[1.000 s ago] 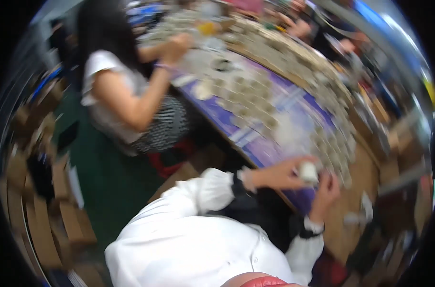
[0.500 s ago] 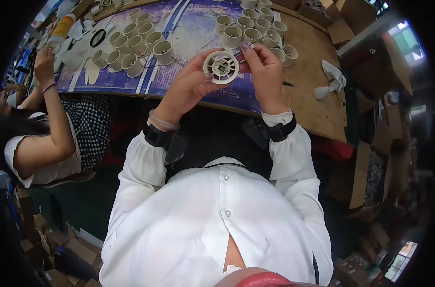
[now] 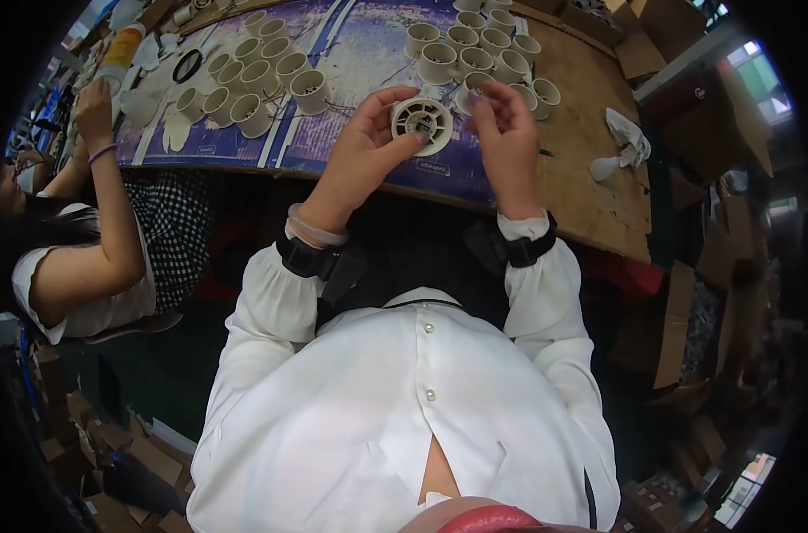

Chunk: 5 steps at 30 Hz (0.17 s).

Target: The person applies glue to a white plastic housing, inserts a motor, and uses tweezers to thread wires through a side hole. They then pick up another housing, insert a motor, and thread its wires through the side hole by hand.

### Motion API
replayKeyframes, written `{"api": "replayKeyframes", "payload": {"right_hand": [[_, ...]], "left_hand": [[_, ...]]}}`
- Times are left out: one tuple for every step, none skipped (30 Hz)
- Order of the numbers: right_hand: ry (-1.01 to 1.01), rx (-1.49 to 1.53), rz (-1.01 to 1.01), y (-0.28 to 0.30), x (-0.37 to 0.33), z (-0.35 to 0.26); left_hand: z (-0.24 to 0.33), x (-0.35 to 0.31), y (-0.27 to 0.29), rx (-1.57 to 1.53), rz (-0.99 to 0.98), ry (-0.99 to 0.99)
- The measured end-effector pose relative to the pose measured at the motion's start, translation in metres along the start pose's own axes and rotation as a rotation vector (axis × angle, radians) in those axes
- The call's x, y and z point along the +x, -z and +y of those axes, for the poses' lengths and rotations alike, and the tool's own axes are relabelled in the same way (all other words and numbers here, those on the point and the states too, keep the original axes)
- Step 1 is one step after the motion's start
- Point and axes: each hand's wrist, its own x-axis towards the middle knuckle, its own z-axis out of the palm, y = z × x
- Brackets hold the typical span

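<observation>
My left hand (image 3: pixel 366 153) is closed around a white round plastic housing (image 3: pixel 439 138) over the table's near edge. The housing's spoked face is turned up toward me, and my left thumb presses near its centre beside a small square part. To the right, my right hand (image 3: pixel 509 142) is raised a little apart from the housing. Its fingers are curled in toward the thumb, and anything between the fingertips is too small or hidden to make out. White cups (image 3: pixel 437 64) with wires and small parts inside stand just beyond both hands.
Another group of white cups (image 3: pixel 249 114) stands on the table (image 3: pixel 360 67) at left. A black ring (image 3: pixel 186 67) lies farther left, near a co-worker's hand (image 3: pixel 93 108). Crumpled white tissue (image 3: pixel 630 138) lies at right. Cardboard boxes (image 3: pixel 688 324) stand beyond the table's right side.
My right hand has drawn away from the housing to the right, its fingers curling. The housing stays in my left hand, whose thumb has moved in over its face.
</observation>
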Motion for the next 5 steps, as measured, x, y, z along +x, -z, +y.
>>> {"api": "replayKeyframes", "payload": {"right_hand": [[0.151, -0.165, 0.074, 0.003, -0.003, -0.001], [0.3, -0.33, 0.15, 0.006, -0.005, -0.001], [0.302, -0.327, 0.148, 0.006, -0.007, -0.003], [0.446, -0.457, -0.011, 0.007, -0.008, -0.008], [0.589, -0.585, -0.17, 0.008, -0.009, -0.013]], "left_hand": [[0.001, 0.001, -0.001, -0.015, 0.029, 0.026], [0.001, 0.003, -0.001, -0.03, 0.058, 0.054], [0.001, 0.003, 0.001, -0.029, 0.06, 0.052], [-0.001, 0.004, 0.003, -0.059, 0.058, 0.04], [-0.004, 0.005, 0.006, -0.089, 0.055, 0.029]]}}
